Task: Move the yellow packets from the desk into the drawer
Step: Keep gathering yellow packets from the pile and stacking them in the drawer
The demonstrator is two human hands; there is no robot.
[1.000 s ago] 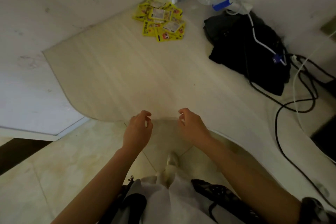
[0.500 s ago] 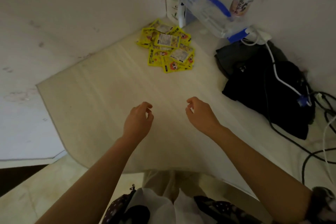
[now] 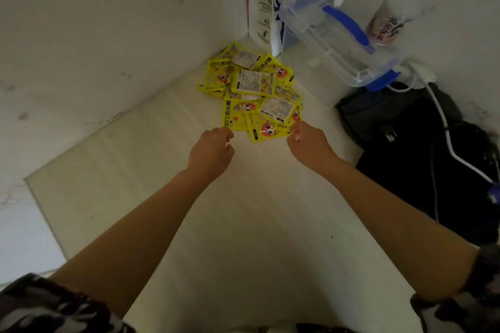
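Several yellow packets (image 3: 251, 92) with red cartoon faces and white labels lie in a loose heap in the far corner of the pale wooden desk (image 3: 151, 170). My left hand (image 3: 209, 150) reaches the heap's near left edge, fingers curled and touching the closest packet's corner. My right hand (image 3: 308, 143) is at the near right edge, fingertips on a packet's edge. Neither hand has lifted a packet. No drawer is in view.
A clear plastic jug with blue handle (image 3: 332, 35) leans behind the heap, next to a white paper bag (image 3: 266, 3) and a cup (image 3: 384, 27). A black bag (image 3: 422, 151) with white and black cables (image 3: 443, 127) fills the desk's right side. White walls enclose the corner.
Both hands have moved forward from the desk's near edge across the desk to the yellow packets. The camera has moved in closer over the desk.
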